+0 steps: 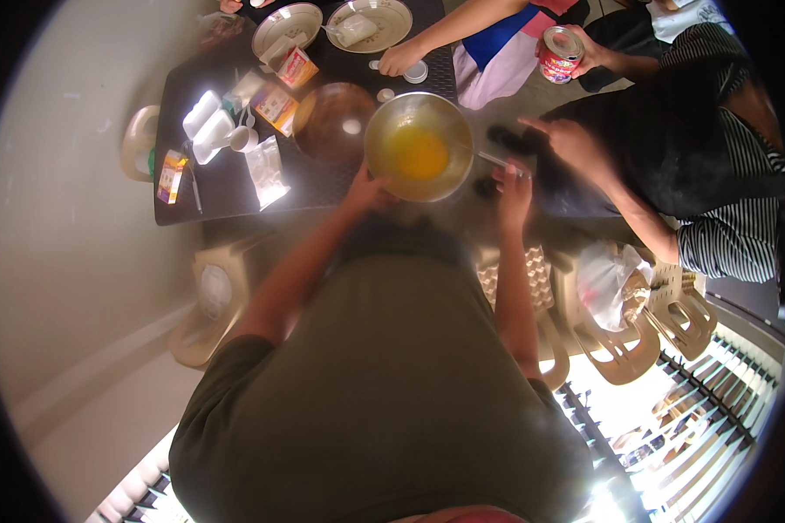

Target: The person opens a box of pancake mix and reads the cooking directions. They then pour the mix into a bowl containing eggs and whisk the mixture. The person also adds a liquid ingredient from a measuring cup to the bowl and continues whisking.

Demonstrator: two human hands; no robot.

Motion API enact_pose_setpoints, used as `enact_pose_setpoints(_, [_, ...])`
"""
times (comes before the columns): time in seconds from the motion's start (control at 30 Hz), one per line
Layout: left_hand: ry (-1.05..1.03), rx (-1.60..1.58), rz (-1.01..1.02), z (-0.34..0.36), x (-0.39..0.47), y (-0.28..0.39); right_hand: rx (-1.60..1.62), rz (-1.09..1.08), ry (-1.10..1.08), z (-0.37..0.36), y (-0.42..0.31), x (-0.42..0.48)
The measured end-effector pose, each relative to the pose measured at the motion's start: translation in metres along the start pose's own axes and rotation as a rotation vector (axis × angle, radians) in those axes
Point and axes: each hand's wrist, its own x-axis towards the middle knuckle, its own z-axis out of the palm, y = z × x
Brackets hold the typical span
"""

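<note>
My left hand (371, 189) grips the lower left rim of a metal mixing bowl (458, 180), which is held near the table's right edge. Beaten or broken egg (420, 153), yellow to orange, lies in the bowl. To the right of the bowl, my right hand (515, 186) holds a thin metal utensil (497, 159); its tip is not clear, so its kind cannot be told. Left of the bowl a brown round bowl (330, 134) stands on the dark woven-pattern table (314, 189).
White measuring scoops (243, 138), a foam box (210, 131), cartons (275, 104) and two plates (366, 46) stand on the table. A co-worker's hand (402, 57) touches the far side. At right, one person holds a can (560, 55); a hand (569, 140) points towards the bowl.
</note>
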Motion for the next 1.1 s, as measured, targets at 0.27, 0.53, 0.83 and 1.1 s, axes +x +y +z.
enact_pose_setpoints(0.27, [-0.002,-0.080,-0.050,0.004,0.008,0.000,-0.003,0.223,0.006,0.002,0.042,-0.019])
enact_pose_setpoints(0.53, [-0.049,-0.085,-0.083,-0.002,0.014,-0.001,0.007,-0.025,-0.123,0.006,-0.070,-0.042])
enact_pose_setpoints(0.83, [-0.061,-0.111,-0.085,-0.004,0.017,-0.006,0.070,-0.242,-0.153,0.008,-0.177,-0.058])
enact_pose_setpoints(1.1, [-0.048,-0.120,-0.074,-0.005,0.013,-0.010,0.127,-0.302,-0.131,0.012,-0.192,-0.063])
